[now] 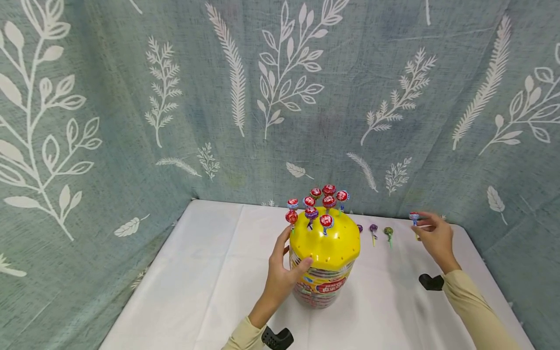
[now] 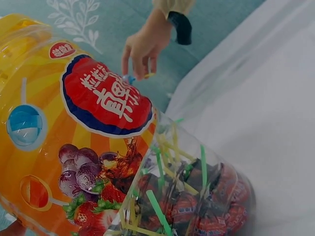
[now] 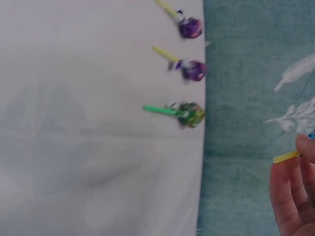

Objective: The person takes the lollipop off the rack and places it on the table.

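My left hand (image 1: 283,272) grips the side of a clear plastic candy jar (image 1: 321,291), its thumb on the edge of the yellow lid (image 1: 337,248). Several lollipops (image 1: 326,221) stand upright in the lid, which has small holes. In the left wrist view, the jar's printed label (image 2: 110,98) and wrapped lollipops (image 2: 216,206) inside show close up. Off to the right, my right hand (image 1: 437,239) pinches a lollipop (image 1: 413,217) with a blue wrapper and a yellow stick (image 3: 286,157), held above the table.
Along the table's far edge lie a green lollipop (image 3: 191,115) and two purple lollipops, one (image 3: 194,70) beside the other (image 3: 190,28). White cloth covers the table (image 1: 210,272). A leaf-patterned curtain (image 1: 245,160) hangs behind and at both sides.
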`<state>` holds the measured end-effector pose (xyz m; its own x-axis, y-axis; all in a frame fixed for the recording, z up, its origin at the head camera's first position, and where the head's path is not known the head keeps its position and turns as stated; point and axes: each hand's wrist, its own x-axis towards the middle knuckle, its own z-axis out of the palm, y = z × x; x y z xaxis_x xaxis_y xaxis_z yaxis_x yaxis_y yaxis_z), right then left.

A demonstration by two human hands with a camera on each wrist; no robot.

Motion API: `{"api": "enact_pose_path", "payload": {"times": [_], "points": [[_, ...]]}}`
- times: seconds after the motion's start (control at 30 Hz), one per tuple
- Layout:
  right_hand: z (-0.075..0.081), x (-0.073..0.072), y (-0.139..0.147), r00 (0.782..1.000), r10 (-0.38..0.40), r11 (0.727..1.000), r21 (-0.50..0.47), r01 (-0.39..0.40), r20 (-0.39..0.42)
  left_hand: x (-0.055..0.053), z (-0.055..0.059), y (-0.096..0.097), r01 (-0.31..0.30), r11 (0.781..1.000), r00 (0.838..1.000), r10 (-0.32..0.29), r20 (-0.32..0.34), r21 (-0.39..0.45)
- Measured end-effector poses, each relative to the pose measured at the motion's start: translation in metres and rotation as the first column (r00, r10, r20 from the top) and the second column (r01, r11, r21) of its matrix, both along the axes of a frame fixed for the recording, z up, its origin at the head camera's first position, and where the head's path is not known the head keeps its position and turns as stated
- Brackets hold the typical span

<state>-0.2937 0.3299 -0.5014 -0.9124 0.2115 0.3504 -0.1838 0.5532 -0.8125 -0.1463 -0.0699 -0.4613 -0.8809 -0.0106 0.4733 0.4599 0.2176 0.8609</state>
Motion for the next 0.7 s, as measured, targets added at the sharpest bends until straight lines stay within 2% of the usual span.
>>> {"api": "enact_pose_path", "payload": {"times": [0.07, 0.13, 0.2, 0.37, 0.4, 0.47, 0.7], "points": [[-0.008, -0.006, 0.004, 1.0, 0.01, 1.0, -0.02, -0.011, -0.012, 0.0, 0.0, 0.0, -0.002, 1.0, 1.0, 0.002, 0.001, -0.004], [-0.008, -0.006, 0.001, 1.0, -0.006, 1.0, 0.008, 0.006, -0.018, 0.0, 0.0, 0.0, -0.004, 1.0, 1.0, 0.004, 0.002, -0.007], [-0.006, -0.006, -0.001, 1.0, 0.012, 1.0, -0.024, -0.013, -0.022, 0.0, 0.0, 0.0, -0.005, 1.0, 1.0, 0.005, 0.002, -0.009], [-0.002, -0.003, -0.009, 0.998, -0.031, 0.998, 0.063, 0.027, 0.056, 0.001, 0.002, -0.001, -0.006, 1.0, 1.0, 0.006, 0.001, -0.004], [0.0, -0.002, -0.012, 0.996, -0.049, 0.993, 0.108, 0.041, 0.075, 0.001, 0.002, -0.001, -0.007, 1.0, 1.0, 0.007, 0.001, -0.003], [-0.003, -0.004, -0.011, 0.992, -0.062, 0.989, 0.139, 0.046, 0.109, 0.001, 0.002, -0.001, -0.007, 1.0, 1.0, 0.007, -0.001, -0.004], [-0.019, -0.01, -0.007, 0.987, -0.072, 0.989, 0.142, 0.052, 0.141, 0.0, 0.0, 0.0, -0.003, 1.0, 1.0, 0.003, -0.001, -0.006]]}}
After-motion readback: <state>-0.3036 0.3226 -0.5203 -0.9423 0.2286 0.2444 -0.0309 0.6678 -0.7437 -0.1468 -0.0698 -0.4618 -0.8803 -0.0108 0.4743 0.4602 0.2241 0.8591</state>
